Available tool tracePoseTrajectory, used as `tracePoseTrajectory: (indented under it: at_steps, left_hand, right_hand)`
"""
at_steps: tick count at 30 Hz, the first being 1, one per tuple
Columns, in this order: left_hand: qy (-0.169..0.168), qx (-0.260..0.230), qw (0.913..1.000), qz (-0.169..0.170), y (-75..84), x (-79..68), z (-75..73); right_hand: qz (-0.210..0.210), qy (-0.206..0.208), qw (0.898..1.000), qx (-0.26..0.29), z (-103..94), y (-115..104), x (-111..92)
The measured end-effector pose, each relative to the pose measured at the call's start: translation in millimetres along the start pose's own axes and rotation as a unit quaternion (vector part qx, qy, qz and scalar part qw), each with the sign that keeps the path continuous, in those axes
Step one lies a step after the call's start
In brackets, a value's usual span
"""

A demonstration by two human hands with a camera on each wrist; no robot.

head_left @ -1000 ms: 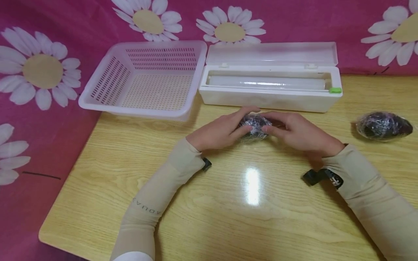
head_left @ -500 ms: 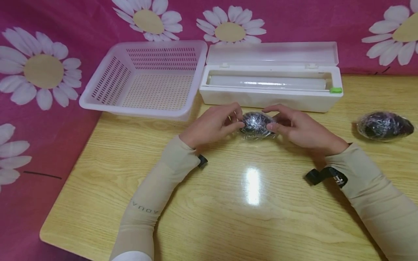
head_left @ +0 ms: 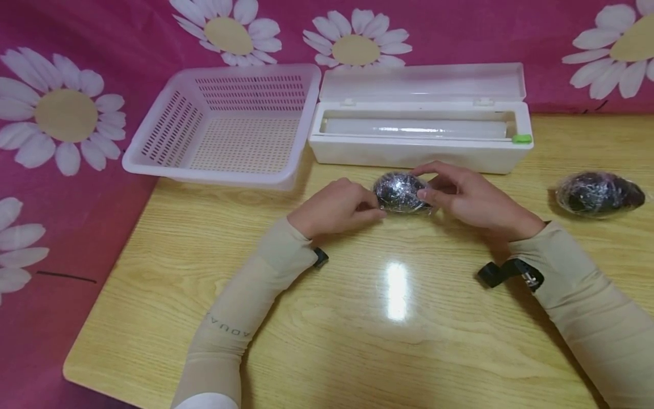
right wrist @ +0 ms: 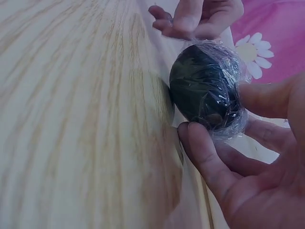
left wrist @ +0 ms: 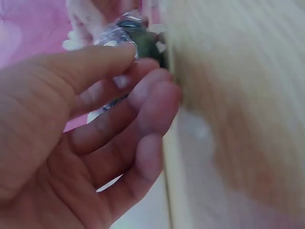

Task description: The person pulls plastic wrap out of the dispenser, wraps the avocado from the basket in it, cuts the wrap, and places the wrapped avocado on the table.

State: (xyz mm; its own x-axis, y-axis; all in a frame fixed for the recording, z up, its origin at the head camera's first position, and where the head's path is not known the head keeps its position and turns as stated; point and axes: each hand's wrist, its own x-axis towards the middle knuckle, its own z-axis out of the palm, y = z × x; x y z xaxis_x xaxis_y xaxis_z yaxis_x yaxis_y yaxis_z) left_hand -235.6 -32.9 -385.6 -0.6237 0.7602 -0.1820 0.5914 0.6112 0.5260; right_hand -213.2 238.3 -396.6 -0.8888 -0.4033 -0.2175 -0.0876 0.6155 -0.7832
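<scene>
An avocado (head_left: 400, 192), dark green and egg-shaped inside crinkled cling film, lies on the table in front of the white box. My right hand (head_left: 467, 199) holds its right end, thumb on the near side and fingers round the far side. In the right wrist view the avocado (right wrist: 205, 86) shows dark skin through the film, with fingertips under its edge. At its left end is my left hand (head_left: 339, 207), fingers loosely bent beside the film. The left wrist view shows the left hand's fingers (left wrist: 159, 105) curved, with nothing visible in the palm.
A second film-wrapped avocado (head_left: 598, 195) lies at the right. Behind the hands stands a white dispenser box (head_left: 419, 153), lid up, with a roll of cling film (head_left: 416, 128) and a green slider (head_left: 522, 138). A pale slotted basket (head_left: 214, 171) sits to its left on the wooden table (head_left: 327, 341).
The left hand has drawn back left from over the avocado and its fingers have bent, leaving more of the avocado visible. The right hand has shifted slightly right and keeps its hold.
</scene>
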Motion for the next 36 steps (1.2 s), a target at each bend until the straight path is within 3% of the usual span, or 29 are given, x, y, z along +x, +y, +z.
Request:
tracePoseTrajectory:
  at_steps: [6,9,17,27,31,36]
  left_hand:
    - [-0.020,-0.028,0.9983,0.048,1.7,-5.4,-7.0]
    - [-0.016,-0.020,0.9975,0.066,3.3,-7.8,-10.5]
    - [0.029,-0.003,0.9983,0.049,5.5,-12.4,-12.7]
    - [0.016,-0.015,0.9974,0.068,6.3,-10.7,-10.4]
    - [0.011,0.002,0.9968,0.079,6.7,-8.7,-7.9]
    - [0.020,0.035,0.9971,0.065,5.0,-7.1,-5.5]
  right_hand:
    - [-0.001,0.003,1.000,0.003,0.3,0,-1]
    - [-0.004,0.006,1.000,0.003,0.3,-1,0]
    - [-0.005,0.008,1.000,0.011,1.2,-2,0]
    - [-0.007,0.011,1.000,0.011,1.8,-3,0]
    - [-0.006,0.009,1.000,0.012,1.6,-2,0]
    - [-0.008,0.007,1.000,0.015,1.1,-1,0]
